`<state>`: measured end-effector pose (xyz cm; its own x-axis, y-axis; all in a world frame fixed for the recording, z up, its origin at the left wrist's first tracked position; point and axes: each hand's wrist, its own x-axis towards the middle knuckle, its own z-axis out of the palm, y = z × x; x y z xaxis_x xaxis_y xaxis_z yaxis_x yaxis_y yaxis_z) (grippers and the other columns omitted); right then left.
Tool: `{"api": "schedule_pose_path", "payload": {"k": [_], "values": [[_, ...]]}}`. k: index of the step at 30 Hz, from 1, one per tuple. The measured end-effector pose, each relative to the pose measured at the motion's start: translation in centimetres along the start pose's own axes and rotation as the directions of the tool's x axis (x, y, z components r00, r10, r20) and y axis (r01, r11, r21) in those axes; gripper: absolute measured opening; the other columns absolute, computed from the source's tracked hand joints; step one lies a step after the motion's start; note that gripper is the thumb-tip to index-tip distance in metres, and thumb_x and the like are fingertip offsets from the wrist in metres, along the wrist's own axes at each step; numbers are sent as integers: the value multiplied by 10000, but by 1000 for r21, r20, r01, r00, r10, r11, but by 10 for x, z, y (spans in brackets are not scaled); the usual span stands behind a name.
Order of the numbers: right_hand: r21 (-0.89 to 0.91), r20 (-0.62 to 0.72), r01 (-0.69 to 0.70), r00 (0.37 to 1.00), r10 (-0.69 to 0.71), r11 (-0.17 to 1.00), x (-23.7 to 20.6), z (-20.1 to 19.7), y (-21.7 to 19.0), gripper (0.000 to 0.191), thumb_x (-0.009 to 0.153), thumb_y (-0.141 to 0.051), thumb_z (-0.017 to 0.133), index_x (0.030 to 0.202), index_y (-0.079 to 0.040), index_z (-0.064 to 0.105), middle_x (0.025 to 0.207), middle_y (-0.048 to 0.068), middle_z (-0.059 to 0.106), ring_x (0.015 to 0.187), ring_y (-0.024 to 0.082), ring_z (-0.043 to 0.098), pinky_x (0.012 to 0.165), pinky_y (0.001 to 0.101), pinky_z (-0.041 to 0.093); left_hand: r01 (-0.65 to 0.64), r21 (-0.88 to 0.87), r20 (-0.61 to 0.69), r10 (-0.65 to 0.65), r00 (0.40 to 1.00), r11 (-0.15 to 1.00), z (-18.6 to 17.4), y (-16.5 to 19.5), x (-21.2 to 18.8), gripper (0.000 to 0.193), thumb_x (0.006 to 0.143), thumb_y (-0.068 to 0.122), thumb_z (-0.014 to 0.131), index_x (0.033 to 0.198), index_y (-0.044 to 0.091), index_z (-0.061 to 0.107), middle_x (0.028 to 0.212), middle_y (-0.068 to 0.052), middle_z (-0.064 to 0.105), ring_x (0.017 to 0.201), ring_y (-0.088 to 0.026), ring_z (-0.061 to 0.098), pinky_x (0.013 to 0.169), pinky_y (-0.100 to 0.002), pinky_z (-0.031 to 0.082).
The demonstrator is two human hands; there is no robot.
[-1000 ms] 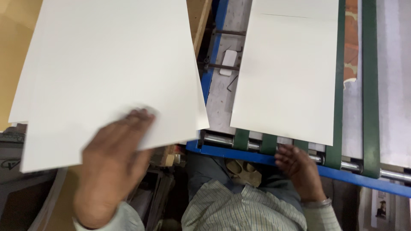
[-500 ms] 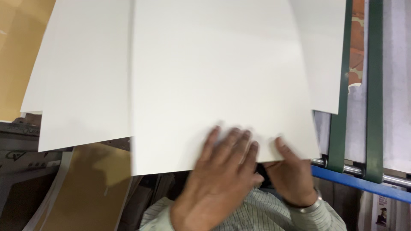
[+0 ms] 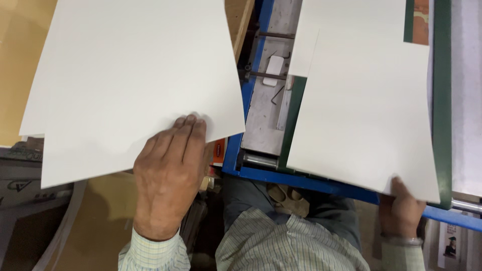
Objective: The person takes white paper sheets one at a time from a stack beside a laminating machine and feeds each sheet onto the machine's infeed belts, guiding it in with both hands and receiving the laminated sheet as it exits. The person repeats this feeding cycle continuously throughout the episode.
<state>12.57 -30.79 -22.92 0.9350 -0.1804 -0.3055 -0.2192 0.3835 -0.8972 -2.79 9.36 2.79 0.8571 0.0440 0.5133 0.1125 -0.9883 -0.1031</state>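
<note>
My left hand point(image 3: 168, 175) lies flat with its fingers on the near edge of the top white sheet point(image 3: 135, 80) of a stack at the left. My right hand point(image 3: 401, 208) pinches the near right corner of another white sheet point(image 3: 361, 110), which lies on the green belts point(image 3: 442, 100) of a blue-framed machine point(image 3: 301, 180). A further white sheet point(image 3: 346, 25) sits farther up the belts, partly under the near one.
A grey metal plate with a white tab point(image 3: 273, 70) and a roller point(image 3: 258, 160) sit between stack and belts. Brown board point(image 3: 15, 65) lies under the stack. A wooden edge point(image 3: 243, 25) borders the stack. Dark clutter point(image 3: 20, 180) is at the lower left.
The sheet both hands held in the middle now lies on the belts at the right under my right hand. My left hand has moved back left onto the stack.
</note>
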Motion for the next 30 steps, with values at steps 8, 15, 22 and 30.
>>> {"api": "schedule_pose_path", "payload": {"k": [8,15,22,30], "values": [[-92,-125,-110,987,99,990,-87,-42,42,545,959,32,534,1495,-20,446,1376,158,593,1210,276,659,968,412,596,12,-50,20,-11,1000,999,-7,-6,-15,307,789,127,865,1067,44,765,1091,-104,774,1032,-241,741,872,-385,607],[-72,-29,-104,994,102,992,-76,-8,34,491,975,-14,570,1449,3,440,1329,173,582,1161,296,646,894,419,598,61,-39,67,-58,996,997,-23,-2,-4,500,738,226,829,1180,16,723,1241,-174,720,1163,-313,667,977,-436,539],[-31,57,-164,985,165,986,-8,36,25,359,1039,-128,554,1364,5,480,1234,141,624,1074,273,672,858,421,606,73,-26,94,-71,993,997,-3,0,-21,492,730,163,808,1195,31,718,1231,-128,735,1210,-285,667,1008,-422,537],[-135,313,-366,866,390,921,-11,50,42,359,1060,-219,451,1311,26,530,1205,179,668,1059,290,681,888,414,591,30,-111,128,-15,992,993,-19,-29,-20,493,779,181,804,1256,91,716,1260,-100,728,1155,-244,694,953,-409,590]]}}
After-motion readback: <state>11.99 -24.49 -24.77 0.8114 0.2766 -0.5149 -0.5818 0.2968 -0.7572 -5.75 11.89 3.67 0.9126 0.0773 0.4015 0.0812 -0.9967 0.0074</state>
